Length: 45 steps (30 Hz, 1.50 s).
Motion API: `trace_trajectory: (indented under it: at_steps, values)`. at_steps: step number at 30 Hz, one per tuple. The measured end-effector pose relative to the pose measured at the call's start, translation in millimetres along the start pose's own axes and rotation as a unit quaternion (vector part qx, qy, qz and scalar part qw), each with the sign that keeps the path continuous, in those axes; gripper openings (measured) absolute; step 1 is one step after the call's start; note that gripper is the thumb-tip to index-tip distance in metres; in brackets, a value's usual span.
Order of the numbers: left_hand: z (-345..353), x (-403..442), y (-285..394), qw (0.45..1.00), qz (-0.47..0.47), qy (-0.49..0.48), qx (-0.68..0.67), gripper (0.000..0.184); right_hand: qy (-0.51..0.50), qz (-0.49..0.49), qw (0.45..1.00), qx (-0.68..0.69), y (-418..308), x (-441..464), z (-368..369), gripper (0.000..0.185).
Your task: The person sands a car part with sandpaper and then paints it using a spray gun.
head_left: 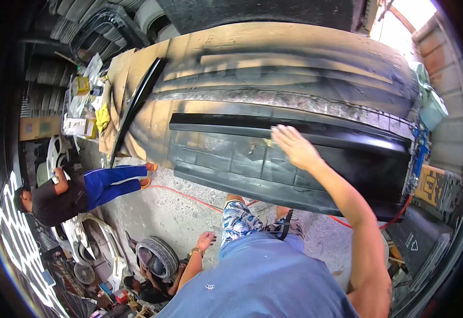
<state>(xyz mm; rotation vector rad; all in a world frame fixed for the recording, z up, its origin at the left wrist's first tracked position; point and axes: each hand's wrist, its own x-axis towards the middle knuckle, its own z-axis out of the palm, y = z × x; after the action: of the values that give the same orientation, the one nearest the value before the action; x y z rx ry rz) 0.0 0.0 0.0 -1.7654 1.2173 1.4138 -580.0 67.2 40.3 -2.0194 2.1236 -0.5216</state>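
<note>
My right hand (297, 148) reaches out flat, fingers extended, over a long glossy black strip-like panel (343, 139) on the work surface. Whether the fingertips touch the panel I cannot tell. Nearer to me, a second long black panel (252, 186) runs along the front edge. Dark-stained sheeting (242, 153) lies between the two. My left hand (205, 241), with a watch at the wrist, hangs low beside my body, fingers loosely apart and holding nothing visible. A narrow black strip (136, 111) lies crosswise at the left end.
Cardboard (295, 45) with black overspray covers the back. A yellow cloth (102, 117) and cans sit at left. One person (56, 199) stands at left; another (152, 289) is beside a tire (158, 257). A red hose (186, 196) crosses the floor. A pale bucket (434, 110) is at right.
</note>
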Motion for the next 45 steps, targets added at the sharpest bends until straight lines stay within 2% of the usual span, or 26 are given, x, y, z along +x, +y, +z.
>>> trace_trajectory:
  at_steps: [2,3,5,7,10,12,15,17,19,21,23,24,25,26,27,28,29,31,32,34,36,40,43,45]
  values:
    - [24.6,-7.3,32.7,0.992,0.088,0.004,-0.086,0.036,0.0,-0.023,0.999,-0.029,-10.5,23.8,7.4,0.059]
    - [-29.5,-9.3,44.9,0.992,0.083,0.034,-0.086,0.036,0.003,-0.047,0.999,-0.026,-45.7,93.8,34.3,0.059]
    - [-35.3,1.7,69.3,0.987,0.104,0.01,-0.122,0.035,-0.009,-0.061,0.998,-0.017,-48.1,108.5,41.4,0.06]
    - [-43.8,18.5,62.3,0.985,0.1,-0.004,-0.142,0.034,-0.035,-0.069,0.997,-0.019,-31.0,83.4,17.2,0.062]
    - [-61.3,53.8,26.3,0.989,0.06,-0.032,-0.133,0.032,-0.129,-0.016,0.991,-0.042,-14.5,43.1,-17.1,0.068]
    - [-77.7,75.1,-0.4,0.992,0.01,-0.056,-0.11,0.03,-0.18,0.006,0.982,-0.062,-24.2,50.6,-19.8,0.071]
    - [-103.1,93.8,-2.6,0.99,-0.012,-0.043,-0.135,0.025,-0.11,-0.027,0.993,-0.023,-57.5,130.3,30.9,0.066]
    - [-124.2,107.5,4.3,0.988,0.009,-0.028,-0.15,0.027,-0.055,-0.045,0.997,-0.006,-93.3,205.7,77.5,0.06]
    - [-143.5,108.3,20.0,0.973,0.06,0.005,-0.221,0.028,0.002,-0.043,0.999,0.005,-131.4,270.3,109.7,0.057]
    - [-161.2,114.6,21.6,0.97,0.061,0.01,-0.236,0.028,-0.002,-0.013,0.998,-0.056,-153.5,299.5,128.7,0.055]
    - [-173.1,116.8,15.1,0.966,0.058,0.013,-0.25,0.028,0.046,0.025,0.996,0.077,-142.3,274.7,112.8,0.055]
    - [-176.9,116.2,9.2,0.967,0.041,0.019,-0.252,0.027,0.008,0.075,0.993,0.091,-133.5,248.7,95.4,0.057]
    - [-179.0,116.2,1.9,0.966,0.024,0.025,-0.255,0.025,-0.03,0.13,0.991,0.007,-126.6,217.2,72.6,0.062]
    - [-180.8,116.1,-6.4,0.969,0.016,0.02,-0.245,0.026,-0.043,0.204,0.978,0.013,-119.6,190.7,47.8,0.071]
    - [-180.8,115.0,-14.0,0.967,0.013,0.022,-0.253,0.026,0.019,0.197,0.98,0.025,-102.0,155.6,48.9,0.079]
    - [-179.4,113.7,-20.3,0.968,0.002,0.019,-0.248,0.027,-0.061,0.228,0.97,-0.053,-102.2,138.7,46.4,0.081]
    - [-180.4,110.0,-28.3,0.972,-0.01,0.012,-0.236,0.029,-0.088,0.211,0.973,-0.035,-103.9,140.3,42.0,0.075]
    - [-175.7,114.2,-30.6,0.975,-0.025,0.009,-0.222,0.028,-0.07,0.094,0.993,0.024,-108.0,173.1,63.9,0.066]
    - [-175.1,114.2,-30.9,0.977,-0.022,0.008,-0.213,0.028,-0.082,0.049,0.995,-0.003,-118.7,200.6,76.4,0.06]
    - [-176.6,115.1,-28.3,0.976,0.01,0.018,-0.218,0.029,-0.07,-0.014,0.997,0.023,-141.1,264.0,103.3,0.063]
    - [-178.0,117.8,-21.2,0.97,0.023,0.022,-0.239,0.029,-0.113,-0.08,0.988,-0.066,-159.8,313.7,120.4,0.063]
    - [-178.3,116.9,-21.5,0.963,0.033,0.022,-0.266,0.031,-0.123,-0.143,0.979,-0.076,-128.4,287.6,104.3,0.063]
    - [-175.1,114.4,-34.1,0.963,0.02,0.013,-0.269,0.033,-0.215,-0.145,0.955,-0.143,-102.3,236.4,61.5,0.065]
    - [-171.4,111.8,-40.7,0.966,0.001,0.002,-0.26,0.026,-0.2,-0.139,0.964,-0.107,-106.9,245.5,71.8,0.065]
